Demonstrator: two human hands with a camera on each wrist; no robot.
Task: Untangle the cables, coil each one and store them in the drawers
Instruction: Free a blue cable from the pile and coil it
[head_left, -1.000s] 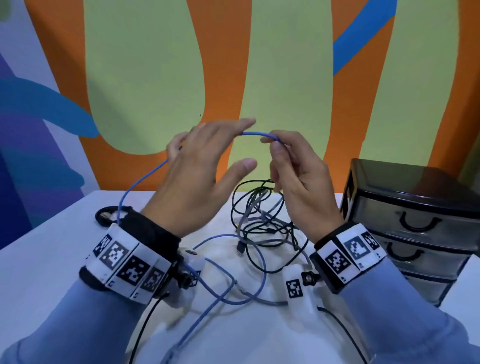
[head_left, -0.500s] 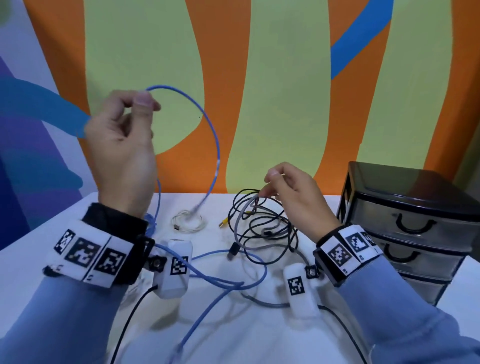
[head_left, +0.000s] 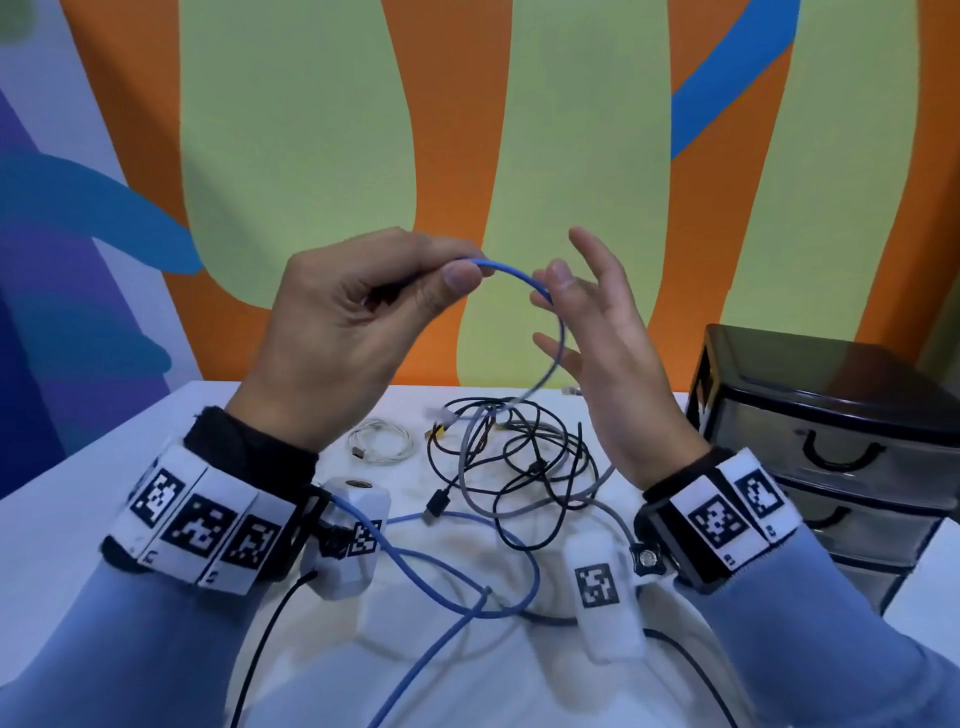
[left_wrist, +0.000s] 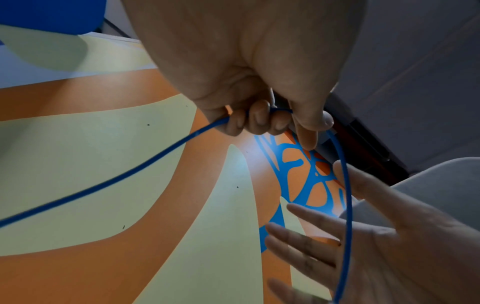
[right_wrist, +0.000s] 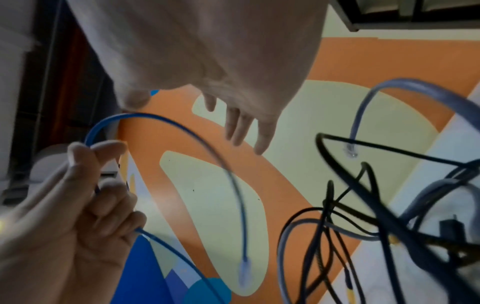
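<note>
While left hand (head_left: 337, 332) pinches blue cable (head_left: 519, 275), right hand (head_left: 613, 353) spread, empty; tangle (head_left: 519, 457) on bench (head_left: 62, 530); drawers (head_left: 841, 457) apparently closed; coiling barely begun.

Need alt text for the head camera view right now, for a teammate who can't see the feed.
The left hand pinches a thin blue network cable above a white table, the open right hand beside its arc. Below them lies a tangle of black and grey cables near a small coiled white cable; a black three-drawer plastic organiser stands to the right, its drawers closed.
</note>
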